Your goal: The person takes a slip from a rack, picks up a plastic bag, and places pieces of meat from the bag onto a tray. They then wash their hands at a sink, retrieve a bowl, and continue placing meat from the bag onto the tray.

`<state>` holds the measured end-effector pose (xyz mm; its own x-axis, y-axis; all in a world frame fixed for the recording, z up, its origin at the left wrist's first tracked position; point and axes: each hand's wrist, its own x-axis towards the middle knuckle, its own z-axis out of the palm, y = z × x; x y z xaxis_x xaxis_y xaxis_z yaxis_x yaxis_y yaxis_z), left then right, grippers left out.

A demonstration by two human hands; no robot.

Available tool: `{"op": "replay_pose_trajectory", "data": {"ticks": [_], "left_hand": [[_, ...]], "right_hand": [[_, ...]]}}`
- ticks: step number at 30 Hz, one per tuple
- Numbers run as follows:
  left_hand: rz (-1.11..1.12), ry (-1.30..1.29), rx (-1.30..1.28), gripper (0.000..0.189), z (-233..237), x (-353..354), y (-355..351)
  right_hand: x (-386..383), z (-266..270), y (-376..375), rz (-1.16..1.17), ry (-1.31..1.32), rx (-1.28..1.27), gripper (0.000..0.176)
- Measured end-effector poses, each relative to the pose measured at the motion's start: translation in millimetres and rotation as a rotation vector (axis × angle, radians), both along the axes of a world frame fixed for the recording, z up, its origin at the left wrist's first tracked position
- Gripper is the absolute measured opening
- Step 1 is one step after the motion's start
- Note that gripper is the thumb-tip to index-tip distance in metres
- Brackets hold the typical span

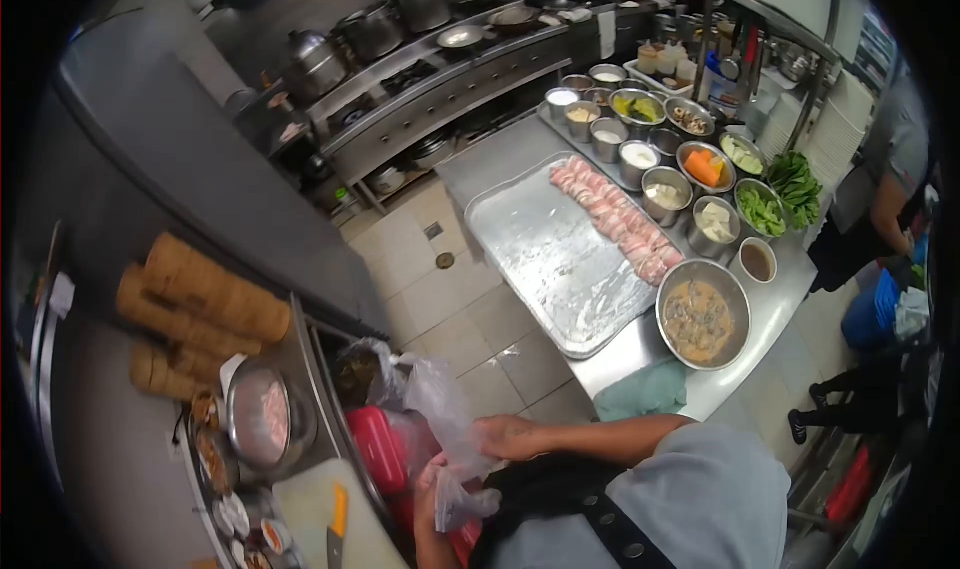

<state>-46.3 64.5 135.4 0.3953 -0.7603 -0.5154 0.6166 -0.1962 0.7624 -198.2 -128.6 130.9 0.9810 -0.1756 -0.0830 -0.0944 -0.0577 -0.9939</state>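
Low in the view, a clear plastic bag (440, 399) hangs between my two hands. My right hand (508, 439) is closed on its edge, in front of the dark apron. My left hand (428, 477) grips the crumpled lower part of the plastic. Just left of the bag is a red container (382, 447) with thin plastic around it. On the steel table lie a metal tray (530, 259) with rows of rolled, wrapped meat (620, 221) along one side, and a steel bowl (704, 314) of brownish mixture.
Steel pots of ingredients (668, 191) crowd the table's back. At left are bamboo steamers (200, 299), a bowl of pink meat (262, 414), and a cutting board (315, 499) with a yellow-handled knife (338, 519). A co-worker (885, 199) stands at right; stoves (430, 89) line the back.
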Motion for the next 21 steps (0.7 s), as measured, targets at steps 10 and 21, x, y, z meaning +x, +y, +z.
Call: {"op": "replay_pose_trajectory", "data": {"ticks": [10,21], "left_hand": [[0.335,-0.008,-0.19,0.024,-18.6,115.8,-189.8],[-0.171,-0.087,-0.247,0.027,-6.1,239.5,-353.3]], "right_hand": [[113.7,16.6,-81.1,-0.426,0.047,-0.325,0.081],[154.6,56.1,-179.1,-0.89,0.042,-0.237,0.079]]}}
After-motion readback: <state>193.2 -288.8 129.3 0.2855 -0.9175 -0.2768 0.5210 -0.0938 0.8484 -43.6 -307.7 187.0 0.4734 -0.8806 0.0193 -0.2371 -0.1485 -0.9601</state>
